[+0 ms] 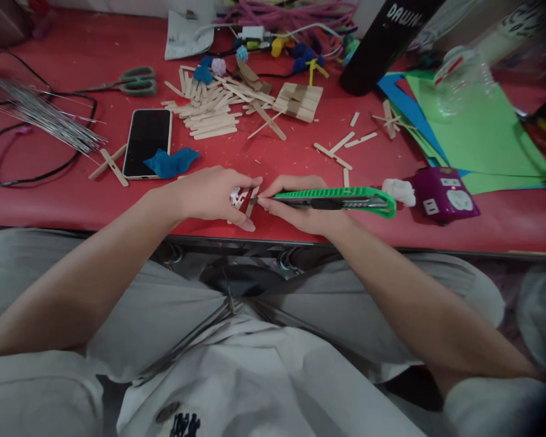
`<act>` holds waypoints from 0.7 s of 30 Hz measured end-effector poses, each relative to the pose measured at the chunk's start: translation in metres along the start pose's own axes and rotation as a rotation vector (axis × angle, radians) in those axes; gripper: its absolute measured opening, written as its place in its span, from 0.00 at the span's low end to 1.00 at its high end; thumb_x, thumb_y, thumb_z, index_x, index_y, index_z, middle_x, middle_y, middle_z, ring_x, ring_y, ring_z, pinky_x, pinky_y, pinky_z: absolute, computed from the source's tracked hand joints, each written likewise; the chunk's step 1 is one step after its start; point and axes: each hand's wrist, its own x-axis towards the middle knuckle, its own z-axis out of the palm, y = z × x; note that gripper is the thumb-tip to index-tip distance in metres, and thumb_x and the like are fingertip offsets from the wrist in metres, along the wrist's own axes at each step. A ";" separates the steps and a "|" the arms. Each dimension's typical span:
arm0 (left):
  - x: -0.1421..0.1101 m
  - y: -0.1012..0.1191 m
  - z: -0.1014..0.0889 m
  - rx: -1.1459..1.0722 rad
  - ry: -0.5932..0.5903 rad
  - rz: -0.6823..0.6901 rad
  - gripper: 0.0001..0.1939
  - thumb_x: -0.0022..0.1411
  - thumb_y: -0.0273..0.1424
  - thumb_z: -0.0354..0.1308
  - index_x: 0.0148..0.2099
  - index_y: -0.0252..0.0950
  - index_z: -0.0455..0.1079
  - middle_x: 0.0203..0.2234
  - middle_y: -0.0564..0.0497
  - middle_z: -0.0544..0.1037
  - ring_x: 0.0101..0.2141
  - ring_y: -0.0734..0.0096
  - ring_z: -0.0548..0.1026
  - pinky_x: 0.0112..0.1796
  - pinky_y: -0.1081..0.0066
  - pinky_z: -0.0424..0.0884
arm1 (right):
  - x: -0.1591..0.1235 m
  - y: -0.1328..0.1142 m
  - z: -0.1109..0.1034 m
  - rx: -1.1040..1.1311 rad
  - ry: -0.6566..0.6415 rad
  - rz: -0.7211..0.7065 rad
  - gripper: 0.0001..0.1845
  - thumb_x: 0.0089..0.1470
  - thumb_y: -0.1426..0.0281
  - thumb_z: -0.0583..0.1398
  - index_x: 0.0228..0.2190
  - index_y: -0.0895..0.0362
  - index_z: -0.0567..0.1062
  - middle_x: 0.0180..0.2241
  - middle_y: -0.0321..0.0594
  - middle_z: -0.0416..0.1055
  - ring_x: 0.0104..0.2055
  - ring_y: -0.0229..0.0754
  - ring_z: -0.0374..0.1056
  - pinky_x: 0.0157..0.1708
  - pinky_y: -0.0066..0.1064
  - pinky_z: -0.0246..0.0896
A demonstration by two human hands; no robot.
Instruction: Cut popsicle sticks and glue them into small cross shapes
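My right hand [298, 203] is closed around a green utility knife [341, 197]. Its handle points to the right, and its front end meets the wooden pieces between my hands. My left hand [212, 195] lies low over the table's front edge, thumb and index finger on either side of a small wooden craft stick [250, 206], bracing it against the tabletop. Between those fingers shows a white and red patterned bit [237, 197] that I cannot make out. The knife's blade tip is too small to see clearly.
Behind my hands lies a pile of craft sticks [213, 118]. A phone [148, 136] with blue cloth [173, 162], scissors [134, 82] and thin wires [50, 115] are left. At right stand a black bottle [386, 45], coloured paper [477, 127] and a purple box [443, 194].
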 end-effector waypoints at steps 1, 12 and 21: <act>0.000 0.000 0.000 0.000 -0.001 -0.007 0.42 0.44 0.57 0.65 0.60 0.49 0.69 0.48 0.51 0.79 0.48 0.55 0.75 0.44 0.68 0.64 | 0.000 0.000 0.000 0.003 0.004 -0.003 0.11 0.56 0.60 0.64 0.29 0.54 0.78 0.29 0.37 0.79 0.29 0.39 0.72 0.31 0.29 0.66; -0.003 -0.006 0.000 -0.022 -0.012 0.015 0.49 0.44 0.57 0.65 0.67 0.49 0.61 0.55 0.50 0.76 0.53 0.52 0.73 0.46 0.68 0.65 | -0.003 0.014 0.000 0.255 0.158 0.134 0.13 0.57 0.57 0.64 0.30 0.54 0.76 0.24 0.34 0.75 0.26 0.36 0.71 0.29 0.28 0.67; -0.005 -0.007 0.002 -0.028 0.025 -0.005 0.52 0.43 0.53 0.68 0.69 0.48 0.56 0.59 0.48 0.72 0.55 0.50 0.71 0.49 0.66 0.64 | 0.013 0.018 0.006 0.495 0.162 0.137 0.17 0.57 0.52 0.62 0.38 0.52 0.73 0.29 0.33 0.76 0.33 0.37 0.75 0.41 0.33 0.72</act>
